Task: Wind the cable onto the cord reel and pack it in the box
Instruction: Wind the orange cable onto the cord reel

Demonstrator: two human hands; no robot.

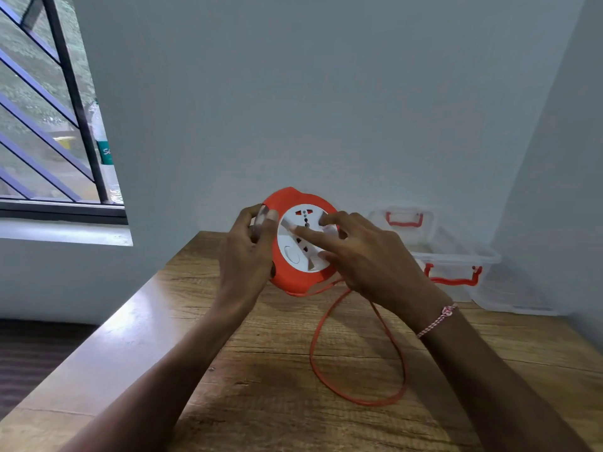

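Observation:
I hold a round orange cord reel point(287, 275) with a white socket face point(301, 243) upright above the wooden table point(261, 370). My left hand point(248, 252) grips its left rim. My right hand point(365, 256) rests spread fingers on the white face. A thin orange cable point(359, 399) leaves the reel's bottom and lies in a loose loop on the table below my right wrist. The clear plastic box point(456, 256) with red latches stands open at the back right, its lid leaning on the wall.
The table meets a grey wall at the back and right. A barred window point(49, 125) is at the left, with a clear bottle point(104, 148) standing on its sill. The table's left edge drops to a dark floor.

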